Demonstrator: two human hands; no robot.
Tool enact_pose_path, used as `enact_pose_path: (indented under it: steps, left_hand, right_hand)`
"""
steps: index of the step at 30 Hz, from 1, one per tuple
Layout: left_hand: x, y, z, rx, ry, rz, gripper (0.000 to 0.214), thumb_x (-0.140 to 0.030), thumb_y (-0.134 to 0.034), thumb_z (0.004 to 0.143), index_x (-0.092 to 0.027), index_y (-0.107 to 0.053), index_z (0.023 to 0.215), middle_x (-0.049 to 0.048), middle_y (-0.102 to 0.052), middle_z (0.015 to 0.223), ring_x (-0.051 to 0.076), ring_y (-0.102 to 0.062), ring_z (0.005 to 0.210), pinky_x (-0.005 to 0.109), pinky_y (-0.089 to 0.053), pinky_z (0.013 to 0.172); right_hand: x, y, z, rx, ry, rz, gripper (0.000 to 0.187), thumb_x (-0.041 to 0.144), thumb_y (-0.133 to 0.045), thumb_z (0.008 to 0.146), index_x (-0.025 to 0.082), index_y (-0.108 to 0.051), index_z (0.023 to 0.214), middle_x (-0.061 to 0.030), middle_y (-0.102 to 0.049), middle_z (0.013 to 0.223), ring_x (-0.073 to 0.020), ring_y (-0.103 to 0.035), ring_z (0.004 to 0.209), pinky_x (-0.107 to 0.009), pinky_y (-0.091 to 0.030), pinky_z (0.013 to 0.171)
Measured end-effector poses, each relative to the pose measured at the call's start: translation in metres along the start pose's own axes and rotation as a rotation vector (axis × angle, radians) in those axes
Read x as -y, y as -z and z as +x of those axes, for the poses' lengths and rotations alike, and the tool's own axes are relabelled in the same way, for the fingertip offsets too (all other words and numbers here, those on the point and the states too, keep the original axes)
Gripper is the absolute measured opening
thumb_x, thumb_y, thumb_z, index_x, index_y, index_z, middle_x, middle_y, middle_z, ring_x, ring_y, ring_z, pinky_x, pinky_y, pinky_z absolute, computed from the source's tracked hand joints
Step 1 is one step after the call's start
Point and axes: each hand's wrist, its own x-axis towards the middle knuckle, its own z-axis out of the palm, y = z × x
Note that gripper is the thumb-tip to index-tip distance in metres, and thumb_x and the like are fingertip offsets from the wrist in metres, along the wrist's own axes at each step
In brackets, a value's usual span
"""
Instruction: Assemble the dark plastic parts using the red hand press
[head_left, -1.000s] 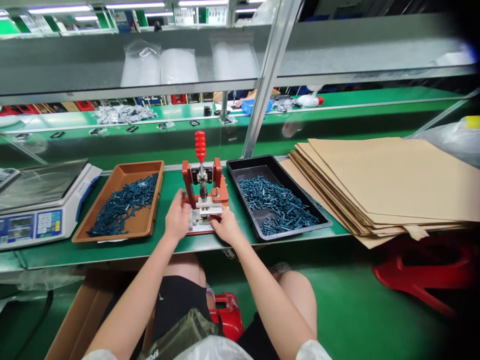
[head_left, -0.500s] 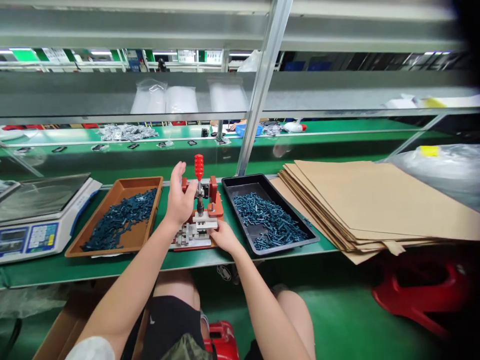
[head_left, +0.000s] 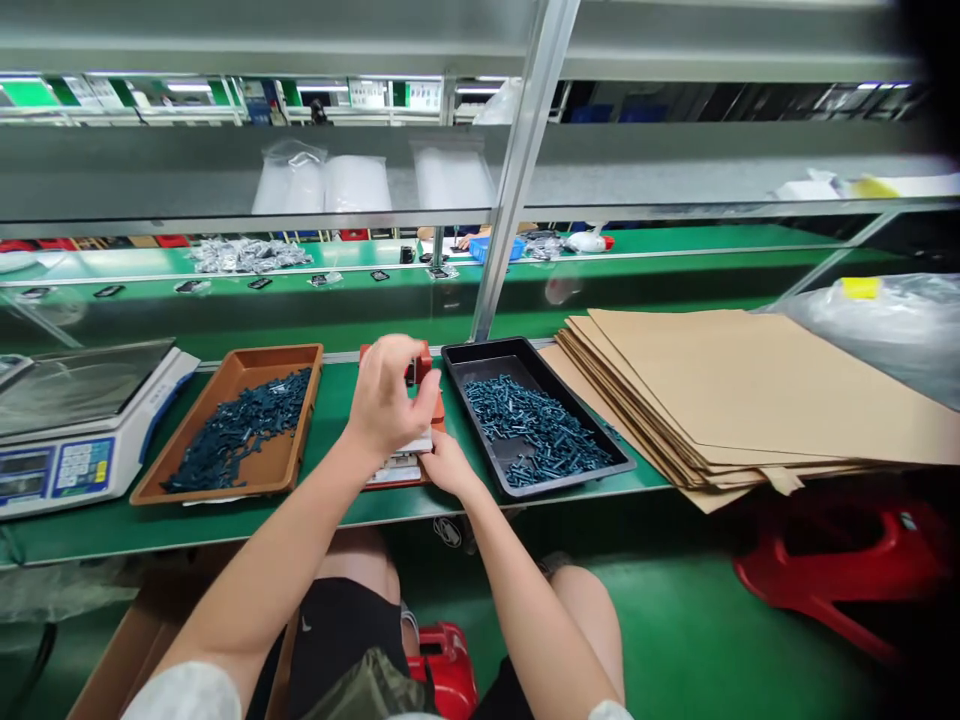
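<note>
A clamping fixture with a red-brown base (head_left: 439, 405) and silver metal blocks (head_left: 401, 468) stands near the table's front edge. My left hand (head_left: 386, 400) is curled over the top of its toggle clamp, where the handle sits hidden in the fingers. Low on the fixture's right side, my right hand (head_left: 448, 465) has its fingers closed in against the metal block; whatever lies between the fingertips is hidden. To the left, a brown tray (head_left: 313, 420) bears flat dark blue plastic pieces (head_left: 247, 430). A black tray (head_left: 469, 430) on the right contains small dark blue rod-like pieces (head_left: 532, 425).
A weighing scale (head_left: 82, 430) stands at the far left. Brown cardboard sheets (head_left: 735, 390) are stacked at the right, overhanging the front edge. A metal post (head_left: 521, 180) rises behind the fixture, and a shelf (head_left: 637, 180) carries plastic bags (head_left: 454, 180). A red stool (head_left: 832, 560) is lower right.
My left hand has moved from beside the upright red clamp handle to the right and closed over it; the handle is now covered. The right hand stays at the metal block. The view has tilted slightly down.
</note>
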Motion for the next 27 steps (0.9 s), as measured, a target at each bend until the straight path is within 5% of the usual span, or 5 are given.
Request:
enact_pose_path:
  steps: [6, 12, 16, 22, 27]
  left_hand:
    - [0.007, 0.007, 0.045, 0.085, 0.182, -0.117, 0.054, -0.042, -0.05, 0.096, -0.025, -0.037, 0.146, 0.0109, -0.062, 0.125, 0.026, -0.06, 0.113, 0.048, -0.045, 0.104]
    - [0.047, 0.031, -0.071, -0.042, 0.235, 0.175, 0.063, -0.039, -0.056, 0.091, -0.019, -0.038, 0.148, 0.0166, -0.052, 0.145, 0.031, -0.047, 0.135, 0.053, -0.035, 0.115]
    - [0.098, 0.026, -0.147, 0.223, 0.51, 0.179, 0.042, -0.046, -0.059, 0.085, -0.017, -0.066, 0.115, 0.0157, -0.069, 0.119, 0.034, -0.062, 0.116, 0.055, -0.046, 0.106]
    - [0.115, 0.017, -0.169, -0.088, 0.859, -0.29, 0.058, -0.063, -0.03, 0.096, -0.016, -0.062, 0.109, 0.0158, -0.076, 0.106, 0.027, -0.071, 0.102, 0.048, -0.052, 0.098]
    - [0.117, 0.018, -0.173, -0.173, 0.907, -0.343, 0.059, -0.07, -0.035, 0.093, -0.017, -0.06, 0.098, 0.0136, -0.076, 0.095, 0.026, -0.072, 0.096, 0.044, -0.053, 0.094]
  right_hand:
    - [0.0, -0.006, -0.008, -0.142, 0.174, -0.002, 0.03, 0.013, -0.049, 0.088, 0.019, -0.068, 0.109, -0.009, -0.067, 0.111, -0.0218, -0.062, 0.109, -0.036, -0.048, 0.1]
    - [0.006, -0.006, -0.018, -0.152, 0.27, 0.017, 0.033, 0.013, -0.047, 0.091, 0.021, -0.066, 0.116, -0.0093, -0.061, 0.122, -0.0215, -0.058, 0.117, -0.037, -0.045, 0.105]
    - [0.006, -0.011, -0.017, -0.134, 0.199, -0.048, 0.033, 0.014, -0.051, 0.087, 0.021, -0.065, 0.117, -0.0086, -0.064, 0.117, -0.0231, -0.06, 0.11, -0.04, -0.048, 0.1]
    - [0.009, -0.019, -0.01, -0.156, 0.092, -0.083, 0.034, 0.012, -0.055, 0.081, 0.023, -0.071, 0.109, -0.0071, -0.068, 0.11, -0.0236, -0.064, 0.103, -0.039, -0.051, 0.096]
    - [0.012, -0.021, -0.007, -0.23, 0.21, 0.0, 0.036, 0.012, -0.053, 0.08, 0.021, -0.069, 0.11, -0.0084, -0.066, 0.115, -0.024, -0.062, 0.112, -0.04, -0.049, 0.101]
